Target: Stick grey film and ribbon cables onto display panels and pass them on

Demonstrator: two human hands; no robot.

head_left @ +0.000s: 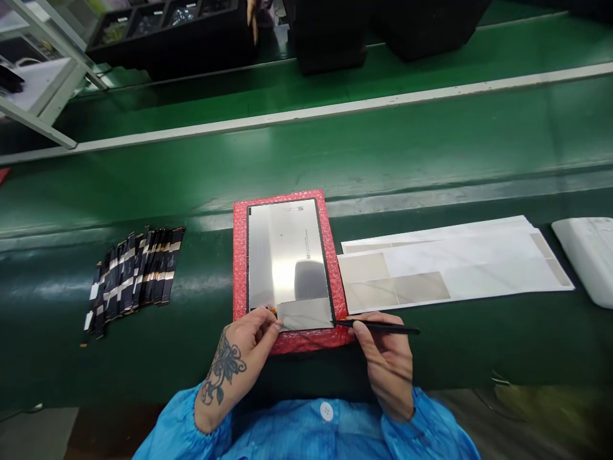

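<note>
A display panel [287, 255] with a shiny silver back lies face down on a pink bubble-wrap pad [241, 255]. Across its near end is a grey adhesive patch [306, 314]. My left hand [246, 345] pinches the patch's left edge at the panel's near left corner, close to a small orange flex piece [272, 310]; the fingertips partly hide the contact. Black tweezers [383, 327] are gripped in my right hand [385, 358], their tips at the patch's right end by the panel's near right corner.
White backing sheets [483, 255] bearing grey patches [421, 287] lie to the right, beside a white rounded object [589, 255]. Several dark flex strips [138, 271] are bunched at the left. Black bins [191, 38] and a white rail [287, 119] stand beyond the green bench [431, 147].
</note>
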